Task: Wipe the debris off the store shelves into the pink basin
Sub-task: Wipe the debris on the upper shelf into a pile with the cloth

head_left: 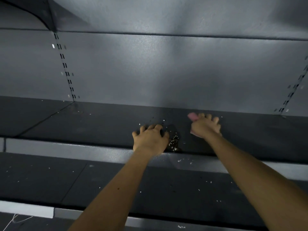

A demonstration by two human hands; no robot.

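Currently I'm seeing right hand [205, 126] gripping a pink cloth [193, 116] on the shelf [83, 124]; left hand [150, 139] resting loosely cupped, holding nothing, just beside the debris pile [174, 143] at the front edge.

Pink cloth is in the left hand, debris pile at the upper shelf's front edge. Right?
Not quite. The head view shows the pink cloth gripped by the right hand, not the left. The left hand rests on the upper shelf and holds nothing. The debris pile does sit at that shelf's front edge, just beside the left hand.
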